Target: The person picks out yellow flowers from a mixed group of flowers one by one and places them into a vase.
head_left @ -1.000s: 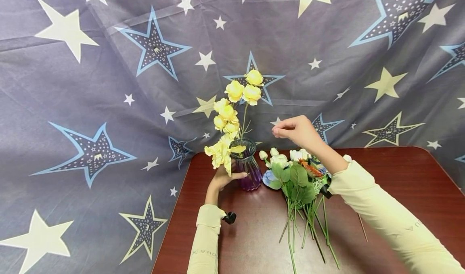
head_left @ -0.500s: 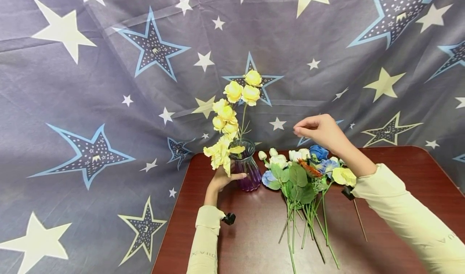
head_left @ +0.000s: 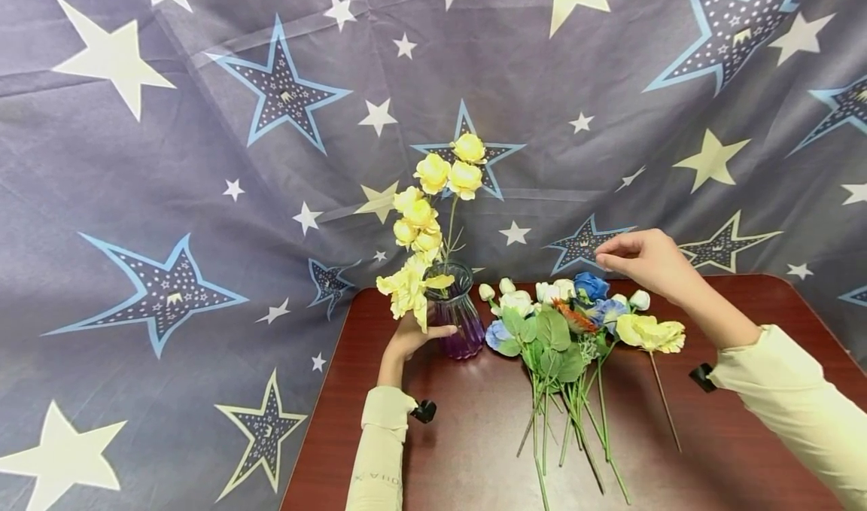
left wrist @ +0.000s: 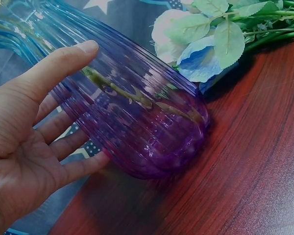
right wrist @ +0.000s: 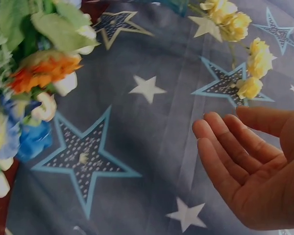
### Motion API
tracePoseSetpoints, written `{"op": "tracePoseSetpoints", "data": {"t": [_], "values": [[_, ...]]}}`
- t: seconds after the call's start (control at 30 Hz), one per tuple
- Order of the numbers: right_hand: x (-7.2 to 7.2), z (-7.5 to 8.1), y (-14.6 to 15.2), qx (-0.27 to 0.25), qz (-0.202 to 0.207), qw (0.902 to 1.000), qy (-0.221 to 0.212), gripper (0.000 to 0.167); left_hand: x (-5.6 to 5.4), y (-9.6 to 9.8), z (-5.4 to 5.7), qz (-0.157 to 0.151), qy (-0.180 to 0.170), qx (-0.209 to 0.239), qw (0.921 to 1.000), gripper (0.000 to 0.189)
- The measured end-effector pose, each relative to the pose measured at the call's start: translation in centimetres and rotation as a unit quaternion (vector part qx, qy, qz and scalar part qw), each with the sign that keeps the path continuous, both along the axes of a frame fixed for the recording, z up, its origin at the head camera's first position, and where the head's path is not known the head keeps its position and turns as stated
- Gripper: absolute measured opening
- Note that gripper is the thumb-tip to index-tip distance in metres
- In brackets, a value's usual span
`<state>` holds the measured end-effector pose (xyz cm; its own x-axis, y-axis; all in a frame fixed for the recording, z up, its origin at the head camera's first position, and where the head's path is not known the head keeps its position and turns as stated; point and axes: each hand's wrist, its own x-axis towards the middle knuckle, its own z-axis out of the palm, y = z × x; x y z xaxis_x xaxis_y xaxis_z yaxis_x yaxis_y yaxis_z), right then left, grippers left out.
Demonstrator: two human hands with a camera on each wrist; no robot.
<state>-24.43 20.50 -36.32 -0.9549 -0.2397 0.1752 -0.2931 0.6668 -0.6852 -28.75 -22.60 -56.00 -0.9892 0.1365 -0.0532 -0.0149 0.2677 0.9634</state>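
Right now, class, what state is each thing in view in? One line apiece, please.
Vase: upright on the table
Yellow flowers: standing in the vase
Left hand: holding the vase
Right hand: raised, empty
Mixed flowers: lying bunched on the table
Loose yellow flower: lying on the table
Backdrop: hanging, creased

- Vase (head_left: pixel 465 334) left side: blocked by left grip (head_left: pixel 412 336), yellow blooms (head_left: pixel 415 214) overhanging.
- Vase right side: flower pile (head_left: pixel 555 330) just beside, tight.
- Above pile: open air from right grip (head_left: pixel 650 261) across to vase mouth (head_left: pixel 464 279).
- Tabletop (head_left: pixel 474 436): free lane in front of vase, left of stems (head_left: pixel 603 413).
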Motion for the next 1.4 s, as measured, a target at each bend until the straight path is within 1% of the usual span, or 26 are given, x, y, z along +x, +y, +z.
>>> {"op": "tracePoseSetpoints", "data": {"t": [0.1, 0.27, 0.43, 0.7, 0.9, 1.03, 1.13, 1.3, 1.4], "values": [[0.0, -0.4, 0.7, 0.026, -0.005, 0.9997, 0.0, 0.025, 0.0, -0.1, 0.1, -0.003, 0.003, -0.005, 1.0, 0.1], [0.1, -1.3, 2.1, 0.066, -0.006, 0.9976, -0.018, 0.026, -0.1, 0.0, 0.2, -0.007, 0.005, -0.004, 1.0, 0.101], [0.3, -2.6, 3.4, 0.095, 0.004, 0.995, -0.03, 0.026, -0.1, 0.0, 0.2, -0.009, 0.012, -0.004, 0.9999, 0.098], [0.9, -5.1, 5.3, 0.131, 0.014, 0.9893, -0.063, 0.02, 0.3, 0.0, 0.2, -0.007, -0.002, 0.0, 1.0, 0.099], [1.4, -7.0, 6.2, 0.142, 0.011, 0.9871, -0.072, 0.017, 0.2, -0.1, 0.2, -0.009, 0.003, 0.002, 1.0, 0.099], [1.9, -8.0, 6.6, 0.134, 0.01, 0.9872, -0.086, 0.016, 0.1, -0.1, 0.0, -0.008, 0.011, -0.004, 0.9999, 0.1], [2.3, -8.5, 6.9, 0.131, 0.012, 0.9867, -0.096, 0.016, 0.1, -0.1, -0.1, -0.003, 0.018, -0.008, 0.9998, 0.102], [2.7, -9.2, 7.6, 0.123, 0.002, 0.9847, -0.123, 0.019, 0.4, 0.1, -0.2, -0.002, 0.031, -0.018, 0.9994, 0.1], [2.9, -9.6, 8.0, 0.123, -0.005, 0.9835, -0.132, 0.021, 0.4, 0.1, -0.4, -0.002, 0.028, -0.028, 0.9992, 0.099]]}}
